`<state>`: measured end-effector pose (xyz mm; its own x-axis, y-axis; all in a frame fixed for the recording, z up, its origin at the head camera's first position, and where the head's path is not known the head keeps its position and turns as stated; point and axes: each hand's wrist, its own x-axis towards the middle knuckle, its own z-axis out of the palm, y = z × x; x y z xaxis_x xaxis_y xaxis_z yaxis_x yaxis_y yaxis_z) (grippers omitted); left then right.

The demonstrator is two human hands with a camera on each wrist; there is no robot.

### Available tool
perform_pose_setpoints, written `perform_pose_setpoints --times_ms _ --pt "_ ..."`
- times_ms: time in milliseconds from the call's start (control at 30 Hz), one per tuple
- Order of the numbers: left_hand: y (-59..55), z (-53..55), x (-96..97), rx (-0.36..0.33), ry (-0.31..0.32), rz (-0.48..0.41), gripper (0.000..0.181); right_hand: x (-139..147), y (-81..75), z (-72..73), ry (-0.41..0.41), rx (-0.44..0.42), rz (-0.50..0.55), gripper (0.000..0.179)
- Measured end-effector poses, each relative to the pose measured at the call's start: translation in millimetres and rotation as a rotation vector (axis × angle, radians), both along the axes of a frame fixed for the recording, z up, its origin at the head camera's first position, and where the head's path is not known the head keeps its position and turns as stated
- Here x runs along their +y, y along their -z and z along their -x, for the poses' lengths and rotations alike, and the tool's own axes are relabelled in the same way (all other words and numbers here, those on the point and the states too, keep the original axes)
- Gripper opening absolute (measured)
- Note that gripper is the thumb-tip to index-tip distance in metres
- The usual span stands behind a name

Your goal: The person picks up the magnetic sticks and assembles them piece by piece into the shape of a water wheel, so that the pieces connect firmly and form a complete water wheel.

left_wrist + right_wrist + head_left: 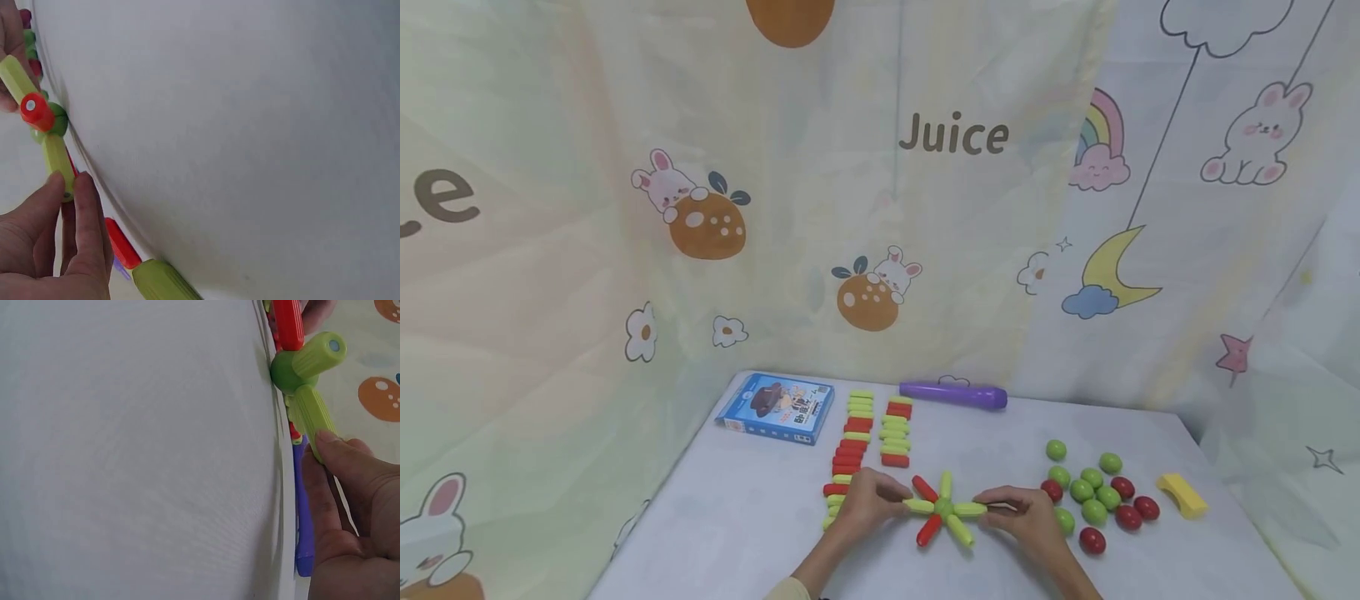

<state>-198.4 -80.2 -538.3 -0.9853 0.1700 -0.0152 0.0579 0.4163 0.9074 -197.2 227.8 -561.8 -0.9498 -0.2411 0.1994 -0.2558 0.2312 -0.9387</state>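
Observation:
A star of ribbed toy rods around a green ball (943,507) is between the two hands, near the front of the table. My left hand (868,504) pinches the outer end of its left yellow-green rod (919,506) between thumb and fingers. On the opposite side, my right hand (1026,518) pinches the right yellow-green rod (972,509) the same way. Two red rods and two more yellow-green rods also point outward from the ball. In the left wrist view, a red rod (36,111) points toward the camera and partly hides the ball.
Rows of loose red and yellow-green rods (895,433) lie left of centre. Green and red balls (1093,512) and a yellow arched block (1182,496) are at right. A blue box (778,407) and a purple tapered stick (953,395) lie at the back, before a printed curtain.

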Motion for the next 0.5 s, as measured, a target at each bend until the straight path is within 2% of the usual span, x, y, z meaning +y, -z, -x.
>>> perform_pose_setpoints --times_ms 167,367,500 --pt "0.9 -0.6 4.2 0.011 0.011 0.005 0.014 1.4 -0.1 -2.8 -0.001 0.006 0.005 0.030" --pt "-0.7 -1.6 5.2 0.006 0.030 0.014 0.013 2.6 -0.2 -2.3 -0.006 -0.026 -0.004 0.030" --pt "-0.4 -2.2 4.8 0.002 0.037 0.011 0.013 8.0 -3.5 -2.1 -0.004 0.013 0.005 0.033"
